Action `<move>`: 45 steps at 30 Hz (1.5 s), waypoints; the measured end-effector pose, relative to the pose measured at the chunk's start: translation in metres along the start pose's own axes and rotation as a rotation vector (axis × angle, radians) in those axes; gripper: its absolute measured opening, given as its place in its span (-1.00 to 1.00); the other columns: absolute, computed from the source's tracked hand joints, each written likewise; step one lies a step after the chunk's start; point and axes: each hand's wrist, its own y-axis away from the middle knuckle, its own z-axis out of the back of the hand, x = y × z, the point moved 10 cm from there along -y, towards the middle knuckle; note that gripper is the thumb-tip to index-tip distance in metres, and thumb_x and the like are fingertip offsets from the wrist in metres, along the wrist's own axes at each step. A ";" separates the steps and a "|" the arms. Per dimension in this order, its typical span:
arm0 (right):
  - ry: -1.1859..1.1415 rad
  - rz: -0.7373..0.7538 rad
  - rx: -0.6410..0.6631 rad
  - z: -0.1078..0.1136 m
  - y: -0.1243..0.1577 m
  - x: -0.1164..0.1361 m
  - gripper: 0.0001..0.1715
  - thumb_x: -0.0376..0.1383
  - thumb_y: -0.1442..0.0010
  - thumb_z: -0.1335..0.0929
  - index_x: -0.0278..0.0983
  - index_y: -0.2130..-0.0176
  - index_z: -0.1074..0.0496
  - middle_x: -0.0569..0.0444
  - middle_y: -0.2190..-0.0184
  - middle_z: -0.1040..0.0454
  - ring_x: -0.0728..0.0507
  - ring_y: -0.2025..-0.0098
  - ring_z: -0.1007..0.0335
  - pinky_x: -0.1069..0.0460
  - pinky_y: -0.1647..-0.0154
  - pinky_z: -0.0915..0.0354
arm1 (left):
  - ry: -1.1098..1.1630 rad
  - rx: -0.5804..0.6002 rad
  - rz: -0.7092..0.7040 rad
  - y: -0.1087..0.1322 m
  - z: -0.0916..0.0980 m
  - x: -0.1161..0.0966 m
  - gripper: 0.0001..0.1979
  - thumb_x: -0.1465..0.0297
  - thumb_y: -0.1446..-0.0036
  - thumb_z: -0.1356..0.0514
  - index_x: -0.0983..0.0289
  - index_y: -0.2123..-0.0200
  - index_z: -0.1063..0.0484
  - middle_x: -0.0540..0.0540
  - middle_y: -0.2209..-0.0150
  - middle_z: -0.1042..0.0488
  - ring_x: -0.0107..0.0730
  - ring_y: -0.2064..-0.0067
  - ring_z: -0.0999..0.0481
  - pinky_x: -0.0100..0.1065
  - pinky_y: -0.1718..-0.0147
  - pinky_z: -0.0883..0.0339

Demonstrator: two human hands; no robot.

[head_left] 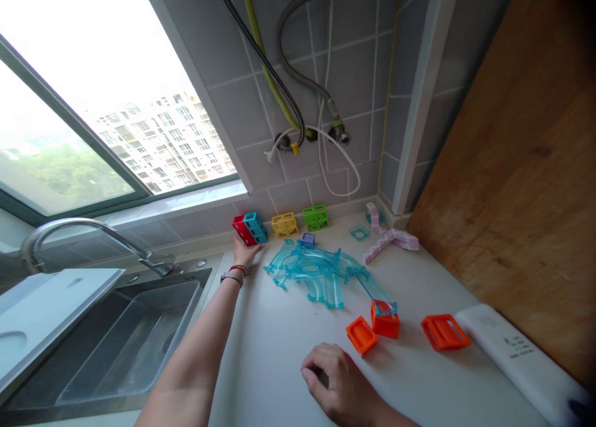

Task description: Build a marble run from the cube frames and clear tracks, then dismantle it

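Observation:
My left hand (pixel 245 252) reaches to the back of the counter. Its fingers and thumb close around the lower part of a red hollow plastic block (pixel 243 229) and a blue one (pixel 256 227), which stand side by side; the fingertips are partly hidden. Nearer to me, my right hand (pixel 333 377) is curled above the counter, with nothing visible in it. A pile of clear blue plastic track pieces (pixel 316 269) lies between the hands. Beside my right hand are a small orange block (pixel 362 336) and another orange block (pixel 385 321) under a track end.
A yellow block (pixel 285 224), a green block (pixel 315 217) and a small purple-blue piece (pixel 308 239) sit near the wall. Lilac pieces (pixel 388 238) lie in the corner. At right are an orange block (pixel 446 332) and a long white case (pixel 512 346). Left is a sink (pixel 205 284) with a faucet (pixel 100 227).

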 end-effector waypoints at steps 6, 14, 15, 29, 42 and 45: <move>-0.019 0.004 -0.022 0.001 0.000 0.001 -0.86 -0.37 -0.21 -0.33 -0.23 0.37 -0.48 0.09 0.41 -0.53 -0.11 0.31 -0.43 0.03 0.25 -0.22 | 0.008 0.118 0.117 0.091 0.041 -0.009 -0.01 0.15 0.10 -0.46 0.27 -0.33 -0.11 0.52 -0.34 -0.15 0.19 -0.26 -0.36 0.07 -0.14 -0.32; -0.031 0.065 -0.044 0.001 0.002 0.002 -0.80 -0.31 -0.27 -0.32 -0.27 0.34 -0.53 0.08 0.42 -0.56 -0.09 0.34 -0.45 0.06 0.30 -0.25 | -0.040 0.450 -0.190 0.329 0.060 -0.057 -0.71 0.19 -0.20 -0.23 -0.07 0.00 -0.53 0.16 -0.14 -0.48 -0.01 -0.20 -0.44 0.05 -0.12 -0.41; -0.049 0.067 -0.039 0.001 0.001 0.002 -0.77 -0.29 -0.28 -0.31 -0.28 0.34 -0.53 0.08 0.43 -0.56 -0.09 0.36 -0.45 0.07 0.31 -0.25 | -0.075 0.449 -0.232 0.348 0.057 -0.062 -0.71 0.20 -0.19 -0.23 -0.09 0.01 -0.54 0.16 -0.13 -0.50 0.01 -0.21 -0.43 0.08 -0.15 -0.39; 0.073 0.168 -0.271 0.072 0.098 0.014 -0.74 -0.21 -0.30 -0.29 -0.24 0.24 -0.55 -0.01 0.29 -0.55 -0.16 0.23 -0.46 0.02 0.26 -0.37 | -0.392 0.400 -0.464 0.393 0.045 -0.095 -0.74 0.23 -0.27 -0.15 0.13 0.03 -0.52 0.15 -0.20 -0.43 0.03 -0.27 -0.34 0.15 -0.26 -0.17; -0.389 -0.145 -0.627 0.133 0.088 -0.084 -0.19 -0.06 -0.12 -0.41 -0.31 -0.25 -0.20 -0.23 0.02 -0.53 -0.28 0.17 -0.60 -0.05 0.36 -0.50 | 0.026 0.492 -0.478 0.380 -0.042 -0.164 -0.23 0.24 0.01 -0.41 0.19 -0.26 -0.25 0.26 -0.18 -0.38 -0.02 -0.20 -0.39 -0.01 -0.20 -0.28; -0.420 -0.145 -0.609 0.126 0.084 -0.087 -0.08 -0.07 -0.13 -0.41 -0.30 -0.33 -0.06 -0.23 0.05 -0.54 -0.28 0.19 -0.61 -0.06 0.36 -0.51 | 0.050 0.502 -0.497 0.374 -0.064 -0.165 -0.18 0.28 0.03 -0.43 0.17 -0.29 -0.22 0.25 -0.19 -0.36 -0.02 -0.21 -0.38 0.00 -0.20 -0.28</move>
